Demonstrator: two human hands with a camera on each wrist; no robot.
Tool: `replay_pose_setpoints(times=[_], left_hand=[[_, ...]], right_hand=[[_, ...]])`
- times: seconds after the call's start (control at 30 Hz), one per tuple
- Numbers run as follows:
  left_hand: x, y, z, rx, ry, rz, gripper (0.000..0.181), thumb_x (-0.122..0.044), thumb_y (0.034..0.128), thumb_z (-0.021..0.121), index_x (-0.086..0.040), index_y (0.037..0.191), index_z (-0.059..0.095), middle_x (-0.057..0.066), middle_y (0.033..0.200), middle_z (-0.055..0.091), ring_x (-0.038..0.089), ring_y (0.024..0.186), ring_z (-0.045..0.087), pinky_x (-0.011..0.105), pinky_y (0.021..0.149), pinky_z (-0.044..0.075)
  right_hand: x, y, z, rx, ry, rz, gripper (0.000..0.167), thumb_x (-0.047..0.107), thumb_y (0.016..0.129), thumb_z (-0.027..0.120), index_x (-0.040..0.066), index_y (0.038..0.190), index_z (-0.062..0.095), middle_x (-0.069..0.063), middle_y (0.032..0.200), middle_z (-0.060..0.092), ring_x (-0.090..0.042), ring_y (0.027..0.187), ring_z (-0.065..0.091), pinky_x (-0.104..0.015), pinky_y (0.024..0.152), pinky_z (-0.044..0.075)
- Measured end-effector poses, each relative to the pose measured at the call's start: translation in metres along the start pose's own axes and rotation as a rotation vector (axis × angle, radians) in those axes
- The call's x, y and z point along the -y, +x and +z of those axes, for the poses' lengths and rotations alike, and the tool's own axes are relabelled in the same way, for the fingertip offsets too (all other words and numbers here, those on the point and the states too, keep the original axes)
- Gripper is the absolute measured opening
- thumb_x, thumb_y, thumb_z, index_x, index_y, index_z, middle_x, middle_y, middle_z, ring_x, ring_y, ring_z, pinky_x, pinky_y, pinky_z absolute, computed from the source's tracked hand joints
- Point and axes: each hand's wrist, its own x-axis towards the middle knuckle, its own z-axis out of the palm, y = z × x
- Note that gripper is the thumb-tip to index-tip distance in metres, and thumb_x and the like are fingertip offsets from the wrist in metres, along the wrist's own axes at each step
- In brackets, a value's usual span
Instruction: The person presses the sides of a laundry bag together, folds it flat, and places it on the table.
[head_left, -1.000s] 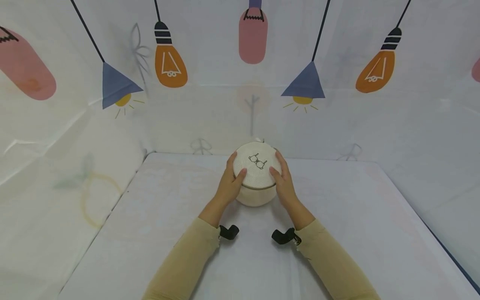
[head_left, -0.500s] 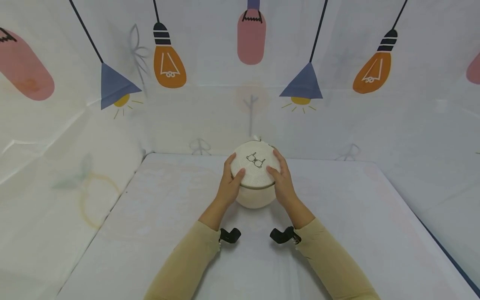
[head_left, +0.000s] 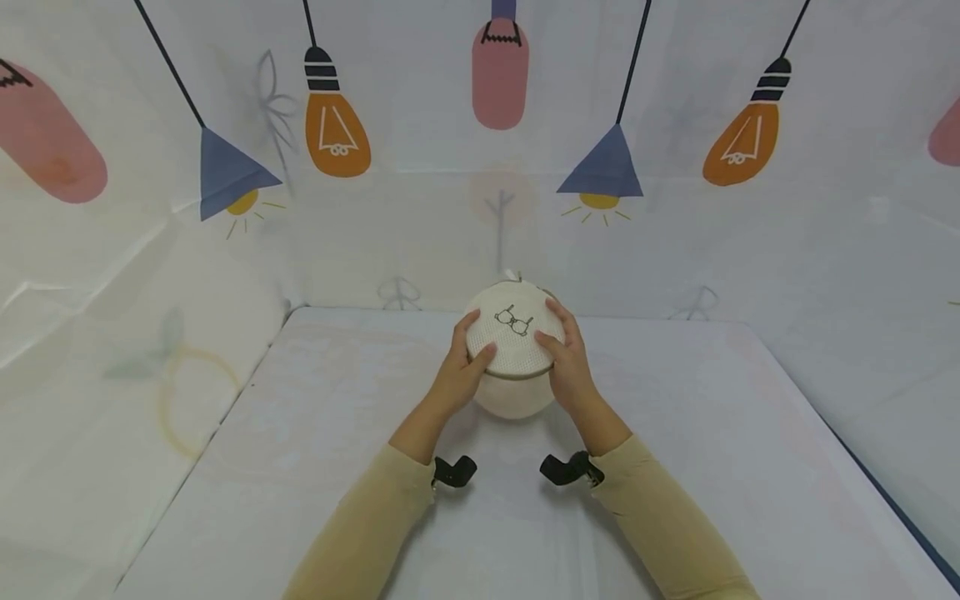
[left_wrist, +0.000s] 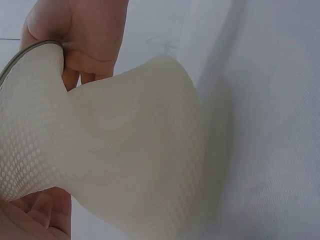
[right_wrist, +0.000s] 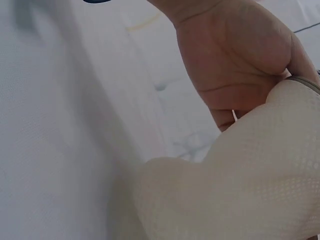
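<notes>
A cream mesh laundry bag (head_left: 516,325), round-topped with a dark zip edge and a small glasses-like print, is held upright at the far middle of the table. My left hand (head_left: 456,377) grips its left side, thumb on the lid and fingers around the edge. On the opposite side my right hand (head_left: 573,373) grips it in the same way. Soft, dented mesh wall of the bag (left_wrist: 135,145) fills much of the left wrist view, with a palm beyond it. The right wrist view shows the mesh bag (right_wrist: 240,185) bulging below a palm. Most fingers are hidden behind it.
A white-covered table (head_left: 315,400) spreads around the bag. Behind it rises a white cloth wall (head_left: 435,217) printed with lamps and bulbs. Black wrist camera mounts (head_left: 454,472) stick inward from both sleeves.
Both hands keep their grip on the laundry bag. The bag has shifted very slightly, first left, then back right. The whole head view has drifted a little.
</notes>
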Motion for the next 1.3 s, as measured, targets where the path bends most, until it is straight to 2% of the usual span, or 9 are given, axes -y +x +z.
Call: replay_pose_setpoints(times=[0.23,0.43,0.5,0.63,0.73,0.8,0.93,1.1,1.3], left_hand=[[-0.0007,-0.0032,0.0006,0.007,0.100,-0.034,0.067,-0.045,0.1041,0.049,-0.034,0.159,0.012,0.010,0.166,0.017,0.028,0.150,0.021,0.049,0.120,0.019],[0.0000,-0.0048,0.0004,0.037,0.174,-0.048,0.070,-0.050,0.1034,0.048,-0.035,0.159,0.008,0.014,0.165,0.019,0.036,0.148,0.027,0.055,0.118,0.024],[0.0001,-0.0053,0.0000,0.053,0.189,-0.049,0.071,-0.051,0.1032,0.048,-0.035,0.160,0.007,0.016,0.164,0.021,0.039,0.144,0.034,0.057,0.115,0.028],[-0.0004,-0.0060,-0.0003,0.094,0.176,-0.053,0.073,-0.048,0.1036,0.048,-0.035,0.160,0.004,0.024,0.159,0.030,0.038,0.114,0.061,0.053,0.099,0.048],[-0.0004,-0.0059,-0.0001,0.116,0.135,-0.053,0.074,-0.044,0.1041,0.050,-0.035,0.160,0.003,0.026,0.156,0.031,0.029,0.088,0.067,0.044,0.082,0.056],[-0.0003,-0.0059,0.0001,0.122,0.114,-0.054,0.074,-0.043,0.1041,0.051,-0.035,0.160,0.003,0.026,0.158,0.028,0.025,0.083,0.067,0.039,0.077,0.058],[0.0005,-0.0064,0.0006,0.131,0.075,-0.058,0.075,-0.043,0.1038,0.052,-0.036,0.160,0.003,0.024,0.161,0.020,0.028,0.087,0.068,0.036,0.075,0.059],[0.0017,-0.0064,0.0010,0.145,0.023,-0.069,0.074,-0.045,0.1036,0.051,-0.039,0.159,0.002,0.020,0.164,0.013,0.035,0.103,0.066,0.035,0.073,0.060],[0.0015,-0.0061,0.0015,0.133,-0.006,-0.058,0.074,-0.042,0.1043,0.051,-0.037,0.159,0.002,0.019,0.165,0.011,0.037,0.111,0.062,0.036,0.075,0.060]], right_hand=[[-0.0028,0.0006,-0.0003,-0.022,0.050,-0.014,0.057,-0.005,0.100,0.048,0.007,0.152,0.031,-0.004,0.162,0.026,-0.024,0.144,0.036,-0.026,0.109,0.040],[-0.0018,0.0004,-0.0001,-0.016,0.088,-0.051,0.057,-0.008,0.098,0.048,0.006,0.151,0.031,-0.004,0.161,0.027,-0.025,0.143,0.036,-0.027,0.107,0.043],[-0.0016,0.0005,-0.0001,-0.016,0.107,-0.063,0.058,-0.010,0.098,0.048,0.005,0.151,0.031,-0.004,0.161,0.028,-0.025,0.143,0.036,-0.028,0.107,0.043],[-0.0018,0.0009,-0.0007,-0.016,0.135,-0.071,0.058,-0.011,0.098,0.047,0.006,0.151,0.031,-0.002,0.160,0.028,-0.025,0.144,0.035,-0.029,0.107,0.043],[-0.0024,0.0012,-0.0016,-0.014,0.141,-0.068,0.057,-0.011,0.099,0.047,0.007,0.151,0.032,-0.001,0.160,0.028,-0.025,0.143,0.036,-0.029,0.107,0.043],[-0.0025,0.0014,-0.0020,-0.014,0.140,-0.067,0.057,-0.011,0.099,0.047,0.008,0.151,0.032,-0.001,0.160,0.028,-0.025,0.143,0.036,-0.029,0.107,0.043],[-0.0034,0.0013,-0.0026,-0.010,0.145,-0.070,0.057,-0.011,0.099,0.046,0.008,0.151,0.031,-0.001,0.159,0.028,-0.025,0.143,0.036,-0.029,0.106,0.044],[-0.0035,0.0015,-0.0026,0.004,0.162,-0.076,0.057,-0.010,0.100,0.045,0.009,0.152,0.031,-0.002,0.159,0.028,-0.026,0.143,0.036,-0.029,0.106,0.044],[-0.0047,0.0016,-0.0022,-0.001,0.168,-0.083,0.056,-0.010,0.099,0.047,0.010,0.150,0.034,-0.003,0.159,0.029,-0.025,0.142,0.038,-0.029,0.105,0.045]])
